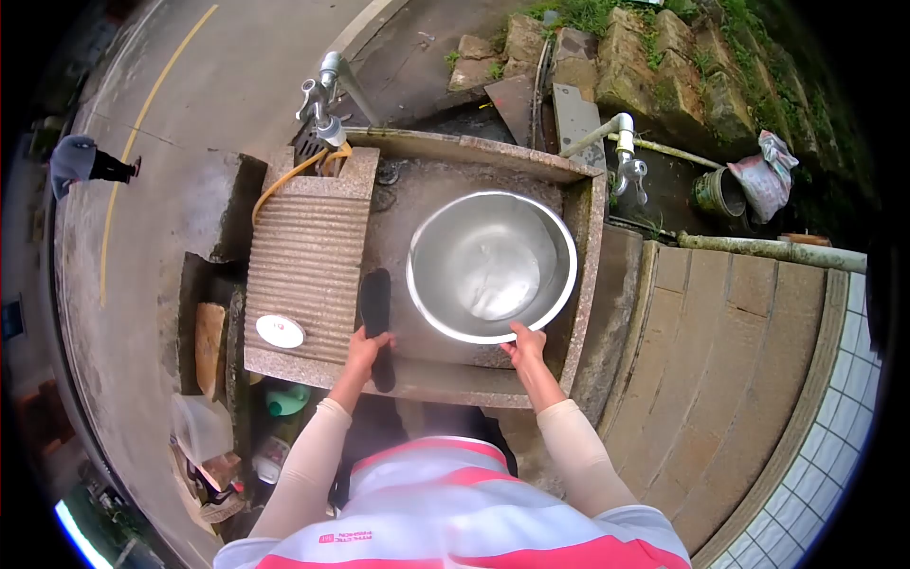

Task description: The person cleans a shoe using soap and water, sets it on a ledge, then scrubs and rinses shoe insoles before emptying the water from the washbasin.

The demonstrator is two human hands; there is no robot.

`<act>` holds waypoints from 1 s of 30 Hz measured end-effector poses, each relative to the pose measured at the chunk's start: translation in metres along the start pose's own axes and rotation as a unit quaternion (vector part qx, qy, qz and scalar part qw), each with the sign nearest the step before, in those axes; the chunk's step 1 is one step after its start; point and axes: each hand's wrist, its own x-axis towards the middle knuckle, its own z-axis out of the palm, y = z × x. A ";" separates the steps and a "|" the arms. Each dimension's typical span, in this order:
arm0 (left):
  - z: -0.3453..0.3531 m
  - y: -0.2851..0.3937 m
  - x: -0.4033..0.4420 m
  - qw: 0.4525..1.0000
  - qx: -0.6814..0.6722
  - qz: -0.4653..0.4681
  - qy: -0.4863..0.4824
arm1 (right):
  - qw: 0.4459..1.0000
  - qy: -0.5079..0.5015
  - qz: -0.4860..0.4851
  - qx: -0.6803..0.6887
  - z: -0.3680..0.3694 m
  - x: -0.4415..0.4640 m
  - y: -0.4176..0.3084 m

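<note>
My left hand (367,353) is closed around the middle of a long black insole (375,296), which stands roughly lengthwise at the inner edge of the ribbed washboard slab (305,237). My right hand (526,347) pinches the near rim of a large metal basin (436,299). The basin rests slightly tilted in the stone sink (398,213), with a shiny round bottom; whether it holds water I cannot tell. A white oval object (281,331) lies on the near left corner of the washboard.
A tap (327,104) with a yellow hose (284,180) stands at the far left of the sink, another tap (629,171) at the right. A bucket (718,194) and a sack (764,177) sit far right. A person (81,163) is on the road at left.
</note>
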 end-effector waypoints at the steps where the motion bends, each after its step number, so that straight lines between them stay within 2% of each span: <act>1: 0.002 0.001 0.000 1.000 0.000 -0.001 -0.001 | 1.000 0.014 0.001 -0.012 -0.004 0.010 0.005; 10: 0.005 0.006 -0.006 1.000 0.022 -0.005 -0.014 | 0.978 -0.044 0.168 0.117 -0.035 0.065 0.085; 13: -0.004 0.009 -0.007 1.000 0.026 0.007 -0.010 | 0.966 -0.096 0.174 0.163 -0.034 0.089 0.132; 16: -0.012 0.016 -0.012 0.999 0.026 0.019 -0.004 | 0.965 -0.037 0.202 0.166 -0.007 0.057 0.122; 20: -0.011 0.016 -0.021 1.000 -0.012 0.026 0.003 | 0.980 0.029 0.128 0.149 -0.004 0.037 0.090; 22: -0.010 0.015 -0.025 0.999 -0.007 0.035 -0.006 | 0.990 0.013 0.076 0.115 -0.024 0.022 0.052; 24: -0.010 0.011 -0.030 0.997 -0.011 0.059 -0.037 | 1.000 -0.003 0.025 0.002 -0.053 0.023 0.020; 26: -0.008 0.020 -0.041 0.996 -0.024 0.074 -0.052 | 0.994 0.033 -0.050 -0.092 -0.066 0.008 -0.004; 27: -0.008 0.030 -0.051 0.996 -0.022 0.076 -0.046 | 0.990 0.043 -0.107 -0.083 -0.066 -0.003 -0.008; 28: -0.011 0.026 -0.046 0.995 0.014 0.078 -0.055 | 0.975 0.091 -0.130 -0.158 -0.067 -0.006 -0.014; 30: -0.017 0.040 -0.061 0.993 0.055 0.105 -0.022 | 0.952 0.096 -0.207 -0.203 -0.052 -0.021 -0.028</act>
